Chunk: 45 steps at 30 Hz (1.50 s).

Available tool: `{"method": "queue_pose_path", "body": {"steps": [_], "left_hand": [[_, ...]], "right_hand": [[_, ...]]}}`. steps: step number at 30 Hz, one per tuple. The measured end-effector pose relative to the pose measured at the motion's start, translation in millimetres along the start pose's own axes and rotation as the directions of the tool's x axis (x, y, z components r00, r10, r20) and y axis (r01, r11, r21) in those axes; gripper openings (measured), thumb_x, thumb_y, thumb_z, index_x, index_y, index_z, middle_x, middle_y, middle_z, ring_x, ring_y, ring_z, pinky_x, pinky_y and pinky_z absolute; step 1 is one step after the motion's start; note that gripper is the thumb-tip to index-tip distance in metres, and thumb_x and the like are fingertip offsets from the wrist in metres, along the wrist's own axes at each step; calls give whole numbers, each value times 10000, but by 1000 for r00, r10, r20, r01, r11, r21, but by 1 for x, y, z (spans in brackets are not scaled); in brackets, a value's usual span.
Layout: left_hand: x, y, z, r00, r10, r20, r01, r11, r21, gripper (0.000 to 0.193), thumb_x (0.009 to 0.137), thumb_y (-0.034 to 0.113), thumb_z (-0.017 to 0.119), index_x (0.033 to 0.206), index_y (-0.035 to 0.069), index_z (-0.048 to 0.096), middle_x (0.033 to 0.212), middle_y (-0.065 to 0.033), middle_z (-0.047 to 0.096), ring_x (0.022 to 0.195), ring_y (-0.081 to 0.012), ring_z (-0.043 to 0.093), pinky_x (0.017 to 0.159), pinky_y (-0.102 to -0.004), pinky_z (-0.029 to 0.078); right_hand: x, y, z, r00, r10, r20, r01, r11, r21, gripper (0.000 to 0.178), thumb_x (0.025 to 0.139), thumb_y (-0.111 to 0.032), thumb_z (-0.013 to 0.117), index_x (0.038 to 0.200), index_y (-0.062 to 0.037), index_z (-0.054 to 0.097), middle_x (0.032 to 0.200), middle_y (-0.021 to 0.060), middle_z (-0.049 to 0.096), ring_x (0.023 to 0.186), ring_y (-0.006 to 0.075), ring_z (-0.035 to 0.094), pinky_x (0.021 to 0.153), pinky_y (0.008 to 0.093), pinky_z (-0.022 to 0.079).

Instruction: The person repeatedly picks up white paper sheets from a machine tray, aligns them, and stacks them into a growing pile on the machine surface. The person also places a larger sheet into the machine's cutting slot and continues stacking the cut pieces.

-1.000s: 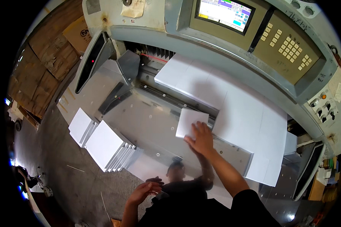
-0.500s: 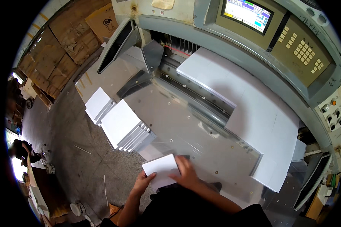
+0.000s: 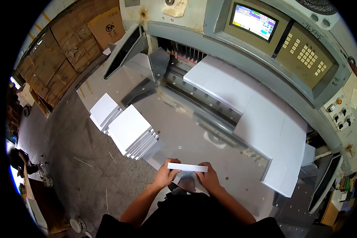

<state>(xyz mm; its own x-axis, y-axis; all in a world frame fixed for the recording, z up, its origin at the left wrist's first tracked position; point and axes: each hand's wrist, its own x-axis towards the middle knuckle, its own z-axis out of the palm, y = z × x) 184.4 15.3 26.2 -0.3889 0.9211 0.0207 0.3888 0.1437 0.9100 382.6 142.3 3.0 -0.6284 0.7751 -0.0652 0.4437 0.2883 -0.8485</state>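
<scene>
Between my two hands I hold a small stack of white paper (image 3: 187,167), standing on edge so that a narrow white side faces up. My left hand (image 3: 165,174) grips its left end, with the thumb on the near side. At the other end my right hand (image 3: 208,177) has its fingers wrapped round the paper. Both hands are above the near edge of the metal table (image 3: 182,131), close to my body. To the left, piles of cut white paper (image 3: 130,126) sit at the table's edge, the layers slightly staggered.
Large white paper stacks (image 3: 271,127) lie across the right of the table, partly under the cutting machine (image 3: 226,41). A screen (image 3: 254,22) and keypad (image 3: 305,53) are on its front. Cardboard (image 3: 59,47) stands at the far left. A person (image 3: 22,160) is at the left rim.
The paper stack has been tipped from lying flat to standing on edge. My right hand has moved from its top face to its right end.
</scene>
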Motion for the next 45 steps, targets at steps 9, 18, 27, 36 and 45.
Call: {"method": "queue_pose_path", "body": {"steps": [9,18,27,36,45], "left_hand": [[-9,18,-32,999,-22,-30,30,960,278,383,889,253,713,1145,25,543,1008,-176,684,914,-351,679,788,-420,530],[9,78,-177,821,-152,-550,-28,952,-306,360,890,145,739,1158,-53,605,1000,-121,695,876,-167,666,769,-302,544],[22,23,-224,704,-442,-556,393,895,-213,533,869,455,725,937,-70,666,678,-56,611,555,-116,550,490,-274,431],[28,6,-218,730,-477,-489,341,875,-343,498,886,412,722,962,-76,661,744,-69,651,574,-100,569,480,-254,448],[4,-27,-209,627,-385,-677,107,904,-414,349,1002,368,578,937,31,643,706,35,566,590,-58,498,520,-238,400]], "right_hand": [[19,-9,-3,988,-113,102,124,986,-111,376,812,-318,760,1071,-79,627,1000,187,653,843,387,656,708,433,532],[164,-200,32,857,-329,397,188,916,354,351,873,-222,755,1045,64,645,903,95,683,802,124,629,698,272,493],[218,-229,94,843,-167,512,88,981,176,383,873,-278,747,1001,75,669,897,137,714,783,154,665,683,277,512],[207,-237,87,898,-126,421,118,992,45,400,879,-334,717,1029,33,672,923,141,725,805,219,694,740,317,533],[174,-45,-13,842,-276,-464,133,939,-317,317,909,-306,670,1079,-44,619,1073,169,657,958,333,643,842,432,508]]}}
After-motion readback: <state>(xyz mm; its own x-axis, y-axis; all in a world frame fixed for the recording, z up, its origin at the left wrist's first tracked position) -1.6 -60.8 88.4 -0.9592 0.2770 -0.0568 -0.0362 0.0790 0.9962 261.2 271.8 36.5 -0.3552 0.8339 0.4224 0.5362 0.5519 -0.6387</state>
